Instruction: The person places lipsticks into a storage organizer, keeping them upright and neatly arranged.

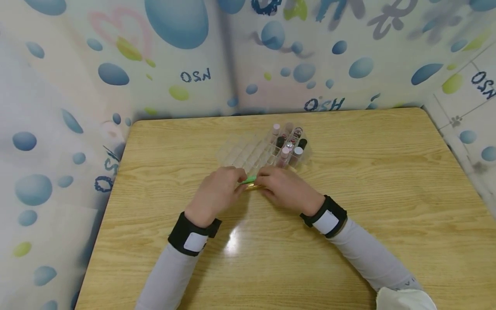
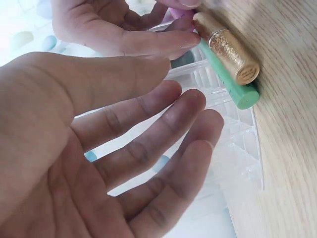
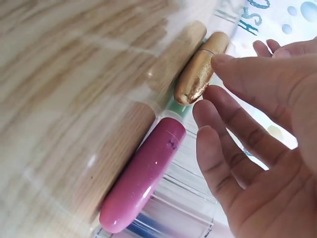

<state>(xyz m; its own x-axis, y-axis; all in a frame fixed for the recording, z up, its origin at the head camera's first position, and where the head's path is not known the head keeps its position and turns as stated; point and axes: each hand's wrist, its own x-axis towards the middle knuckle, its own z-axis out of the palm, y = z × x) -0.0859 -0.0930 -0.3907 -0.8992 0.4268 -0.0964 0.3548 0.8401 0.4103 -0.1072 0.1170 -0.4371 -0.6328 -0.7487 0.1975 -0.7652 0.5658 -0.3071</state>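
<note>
A gold lipstick-like tube (image 3: pixel 195 74) lies beside a slim tube with a green part (image 2: pixel 225 74) and a pink part (image 3: pixel 143 173), along the front of a clear divided organizer (image 1: pixel 242 150). The thumb and forefinger of my right hand (image 1: pixel 288 187) pinch the gold tube near one end. My left hand (image 1: pixel 217 191) hovers by the green end, fingers loosely bent and nothing between them in the left wrist view. Several small cosmetic tubes and bottles (image 1: pixel 285 152) with pink, black and white caps stand in the organizer's right-hand compartments.
The wooden table (image 1: pixel 368 172) carries the organizer toward its back edge. Behind and to the left hangs a patterned cloth wall (image 1: pixel 112 73) with blue and green spots. Black straps (image 1: pixel 329 215) circle both wrists.
</note>
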